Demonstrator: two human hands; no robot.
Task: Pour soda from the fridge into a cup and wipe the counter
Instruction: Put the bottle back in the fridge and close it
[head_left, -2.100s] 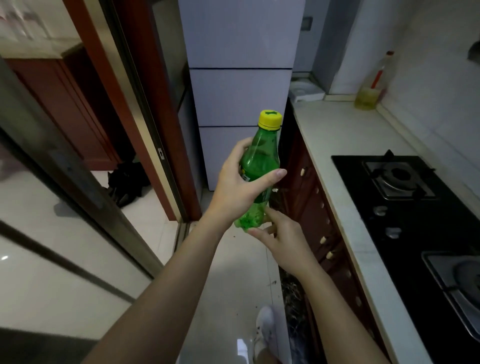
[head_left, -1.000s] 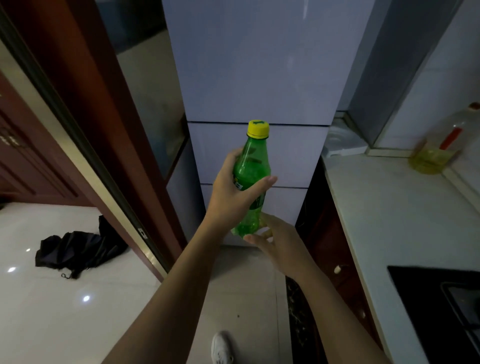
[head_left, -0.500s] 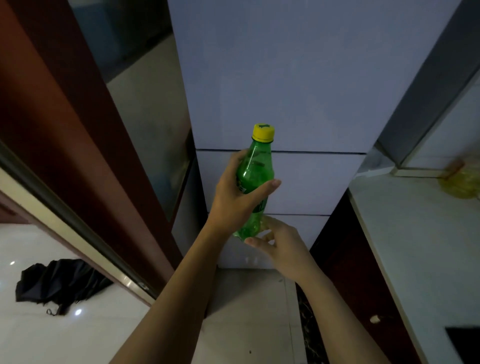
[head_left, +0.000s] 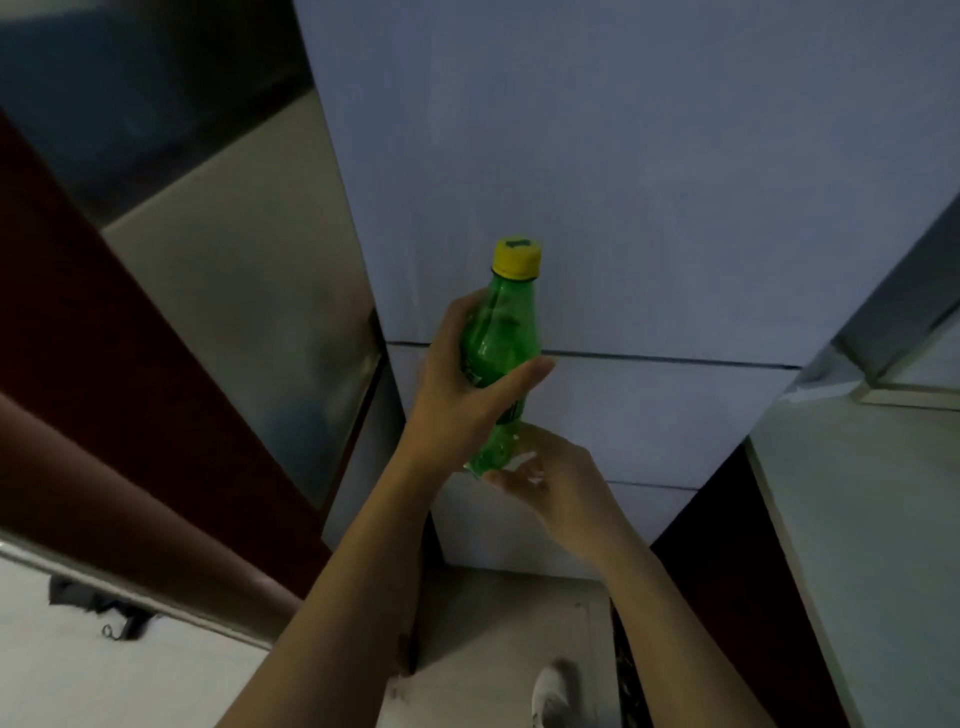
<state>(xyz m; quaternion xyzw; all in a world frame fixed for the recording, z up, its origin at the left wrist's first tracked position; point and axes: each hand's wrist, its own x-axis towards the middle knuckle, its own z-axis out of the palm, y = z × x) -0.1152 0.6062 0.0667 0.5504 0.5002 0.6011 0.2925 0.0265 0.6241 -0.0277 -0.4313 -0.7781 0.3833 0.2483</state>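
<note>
Bottle (head_left: 498, 343), green, capped yellow: your left hand (head_left: 462, 395) wrapped its middle, your right hand (head_left: 550, 483) cupped its base loosely. Closed fridge (head_left: 623, 182) stood directly behind; counter (head_left: 857, 493) to your right.

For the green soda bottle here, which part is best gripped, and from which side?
The mid-body of the green soda bottle, from its left side, as the left hand does: the bottle stands upright and the round body lets fingers wrap it. The right hand props the base, leaving the yellow cap free.
</note>
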